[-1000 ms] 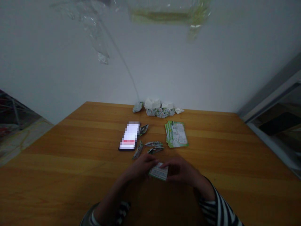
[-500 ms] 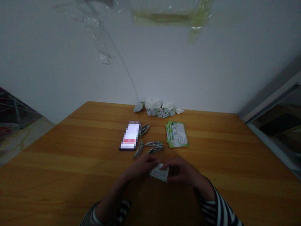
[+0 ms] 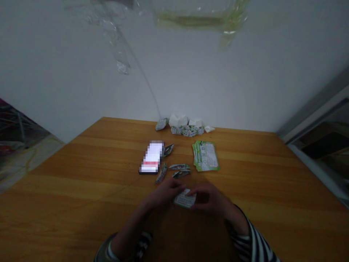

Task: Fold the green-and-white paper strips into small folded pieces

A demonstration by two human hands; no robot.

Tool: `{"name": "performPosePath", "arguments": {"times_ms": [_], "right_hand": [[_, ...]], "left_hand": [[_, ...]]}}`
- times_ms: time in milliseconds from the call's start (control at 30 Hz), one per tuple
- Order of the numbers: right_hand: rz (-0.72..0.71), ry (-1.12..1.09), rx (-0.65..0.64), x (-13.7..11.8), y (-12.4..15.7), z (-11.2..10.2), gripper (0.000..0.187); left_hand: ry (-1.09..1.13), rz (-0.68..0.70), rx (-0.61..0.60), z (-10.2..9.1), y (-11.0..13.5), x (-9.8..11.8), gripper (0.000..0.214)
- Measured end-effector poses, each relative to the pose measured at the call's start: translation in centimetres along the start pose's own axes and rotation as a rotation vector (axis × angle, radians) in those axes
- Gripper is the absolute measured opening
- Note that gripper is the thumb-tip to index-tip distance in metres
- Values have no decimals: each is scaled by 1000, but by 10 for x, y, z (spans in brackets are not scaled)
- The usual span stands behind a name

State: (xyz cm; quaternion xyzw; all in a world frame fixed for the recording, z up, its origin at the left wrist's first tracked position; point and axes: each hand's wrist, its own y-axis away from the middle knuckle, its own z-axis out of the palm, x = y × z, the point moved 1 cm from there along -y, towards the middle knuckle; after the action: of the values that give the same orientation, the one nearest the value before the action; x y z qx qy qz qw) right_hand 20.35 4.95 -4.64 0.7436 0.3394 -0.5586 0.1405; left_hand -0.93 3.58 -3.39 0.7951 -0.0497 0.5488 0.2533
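Observation:
Both hands meet low over the wooden table (image 3: 81,196) on a small printed paper card (image 3: 185,199), partly folded. My left hand (image 3: 165,193) pinches its left edge and my right hand (image 3: 209,198) grips its right edge, fingers curled. Just beyond the hands lie several small folded paper pieces (image 3: 178,170). A stack of green-and-white printed cards (image 3: 205,155) rests further back to the right. A lit phone (image 3: 151,158) lies to the left of the folded pieces.
A heap of crumpled white and printed paper (image 3: 185,126) sits at the table's far edge against the white wall. A clear plastic bag (image 3: 120,47) hangs above. A window frame (image 3: 313,123) stands at the right.
The paper card looks slightly smaller and more folded between the fingers; the hands have barely shifted.

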Motion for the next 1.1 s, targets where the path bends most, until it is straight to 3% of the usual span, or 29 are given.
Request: {"name": "performPosePath", "arguments": {"times_ms": [100,300,533,767,867,1100], "right_hand": [[-54,60,-62,3,-4,5,18],[-159,35,90,8,-4,9,20],[-40,12,161,10,-3,6,20],[206,-38,269,9,-6,9,24],[248,-73,317,9,-7,8,26],[261,-291,332,6,-9,10,21]], "left_hand": [[13,17,-15,2,1,3,47],[163,-31,-35,1,7,10,46],[112,-41,-63,-1,8,9,47],[138,156,150,12,9,20,30],[69,240,189,17,8,20,24],[-100,253,336,21,2,15,26]]}}
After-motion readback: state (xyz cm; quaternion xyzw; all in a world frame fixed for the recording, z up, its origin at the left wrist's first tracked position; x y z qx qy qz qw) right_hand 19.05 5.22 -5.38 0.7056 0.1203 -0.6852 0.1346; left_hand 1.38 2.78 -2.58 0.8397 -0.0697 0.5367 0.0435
